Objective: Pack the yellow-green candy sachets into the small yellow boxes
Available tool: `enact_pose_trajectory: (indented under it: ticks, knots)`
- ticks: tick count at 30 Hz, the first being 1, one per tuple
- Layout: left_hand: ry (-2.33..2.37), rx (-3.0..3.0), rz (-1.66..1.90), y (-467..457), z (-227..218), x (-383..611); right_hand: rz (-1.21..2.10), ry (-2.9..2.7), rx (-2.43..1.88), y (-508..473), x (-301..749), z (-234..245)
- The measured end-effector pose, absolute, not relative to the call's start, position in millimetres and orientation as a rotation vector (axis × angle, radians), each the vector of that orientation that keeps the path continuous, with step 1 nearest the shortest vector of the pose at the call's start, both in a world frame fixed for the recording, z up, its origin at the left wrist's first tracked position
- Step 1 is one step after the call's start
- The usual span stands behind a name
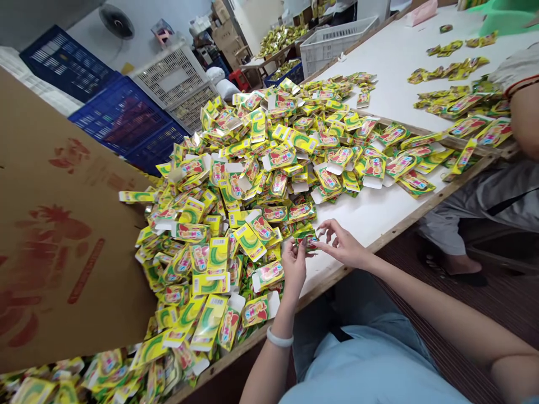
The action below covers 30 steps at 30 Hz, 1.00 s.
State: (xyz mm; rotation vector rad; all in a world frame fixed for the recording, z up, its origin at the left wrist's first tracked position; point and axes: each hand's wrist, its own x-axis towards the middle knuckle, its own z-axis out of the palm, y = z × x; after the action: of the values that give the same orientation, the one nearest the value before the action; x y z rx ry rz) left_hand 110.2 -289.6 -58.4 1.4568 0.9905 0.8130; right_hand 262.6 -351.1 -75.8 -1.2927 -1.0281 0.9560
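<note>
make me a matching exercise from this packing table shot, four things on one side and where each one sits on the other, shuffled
Things
1. small carton
2. white bracelet
3. brown cardboard box
4. white crate

Places
A. by the far end of the white table
B. on the wrist below the left hand
C. pinched between the left hand and the right hand
D. at the left edge, against the pile of yellow cartons

Pairs: 1-C, 2-B, 3-D, 4-A
</note>
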Motion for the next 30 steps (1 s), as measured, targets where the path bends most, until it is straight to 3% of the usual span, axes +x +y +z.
enact_pose_trajectory:
  ticks: [5,11,16,21,25,28,30]
  knots:
    - [0.878,1.913,0.586,-290.0,-62.4,133.9,1.128,-0.883,-1.121,-356.9,272.0,-88.7]
    - [0.94,2.579,0.367,-214.2,-42.1,162.8,0.949,-0.697,-1.319,-378.0,306.4,-101.3]
    - [0.911,2.802,0.201,-182.8,-45.1,160.3,1.181,-0.524,-1.177,-392.9,315.2,-97.6]
    - [0.6,2.898,0.299,-238.4,-49.3,122.1,1.528,-0.306,-0.838,-392.0,301.4,-89.7]
    - [0.653,2.635,0.602,-285.1,-53.9,90.6,1.673,-0.271,-0.757,-384.1,289.7,-82.7]
    - [0.778,1.992,0.825,-300.7,-58.4,85.3,1.663,-0.306,-0.768,-378.9,277.8,-76.1]
    - [0.757,1.549,0.755,-303.7,-57.2,90.6,1.679,-0.349,-0.77,-378.6,267.6,-72.0]
